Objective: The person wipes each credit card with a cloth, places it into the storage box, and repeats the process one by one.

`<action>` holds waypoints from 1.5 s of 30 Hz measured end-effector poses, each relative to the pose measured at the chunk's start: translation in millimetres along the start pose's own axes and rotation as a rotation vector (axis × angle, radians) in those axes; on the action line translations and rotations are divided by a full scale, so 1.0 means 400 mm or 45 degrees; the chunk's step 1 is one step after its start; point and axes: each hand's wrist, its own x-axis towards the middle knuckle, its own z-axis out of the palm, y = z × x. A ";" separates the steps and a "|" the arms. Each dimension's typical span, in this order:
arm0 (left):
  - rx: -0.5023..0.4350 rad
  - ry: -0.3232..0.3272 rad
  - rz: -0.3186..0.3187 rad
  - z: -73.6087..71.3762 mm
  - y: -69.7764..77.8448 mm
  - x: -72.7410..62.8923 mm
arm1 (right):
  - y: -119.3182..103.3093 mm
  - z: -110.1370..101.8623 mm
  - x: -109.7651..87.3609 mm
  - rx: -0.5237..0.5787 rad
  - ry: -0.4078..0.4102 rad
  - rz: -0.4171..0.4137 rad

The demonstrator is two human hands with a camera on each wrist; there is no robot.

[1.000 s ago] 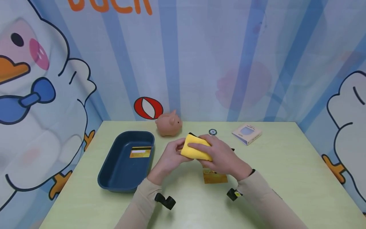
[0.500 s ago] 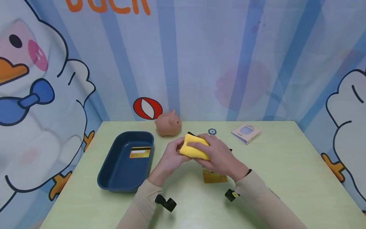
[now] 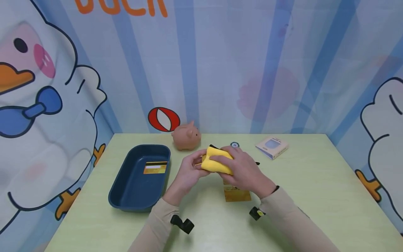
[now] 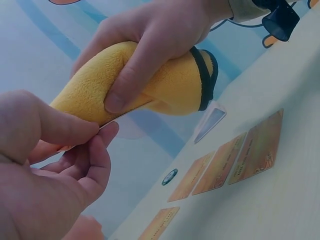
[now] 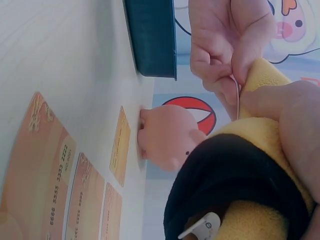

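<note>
The yellow cloth has slid slightly away from the left hand since half a second ago, baring more of the thin card; this suggests the cloth is being drawn along the card. The left hand pinches the card's end, and the right hand grips the cloth folded around the rest, both raised above the surface. The blue tray's right rim runs beside the left forearm, the piggy bank stands just beyond, and gold cards lie below the right hand.
</note>
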 end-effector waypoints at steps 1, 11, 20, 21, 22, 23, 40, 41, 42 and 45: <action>-0.006 0.002 -0.003 0.000 0.000 -0.001 | 0.002 0.000 -0.002 0.000 0.002 0.000; -0.022 0.037 -0.003 0.000 0.000 0.001 | 0.019 -0.013 -0.017 0.011 -0.011 0.068; -0.040 0.062 -0.010 -0.006 0.003 0.003 | 0.032 -0.023 -0.027 0.011 0.000 0.090; -0.045 0.063 -0.009 -0.006 0.004 0.002 | 0.033 -0.024 -0.028 0.017 0.001 0.090; -0.044 0.065 -0.006 -0.006 0.005 0.002 | 0.035 -0.025 -0.029 0.021 0.002 0.091; -0.047 0.069 -0.010 -0.006 0.006 0.001 | 0.037 -0.025 -0.030 0.023 0.002 0.092; -0.066 0.129 0.006 -0.016 0.010 -0.006 | 0.064 -0.034 -0.050 0.003 0.040 0.101; -0.074 0.126 0.006 -0.018 0.011 -0.007 | 0.065 -0.034 -0.051 -0.001 0.047 0.098; -0.083 0.123 0.005 -0.020 0.012 -0.006 | 0.066 -0.036 -0.052 -0.006 0.050 0.096; -0.095 0.117 0.002 -0.024 0.016 -0.007 | 0.069 -0.039 -0.054 -0.018 0.066 0.089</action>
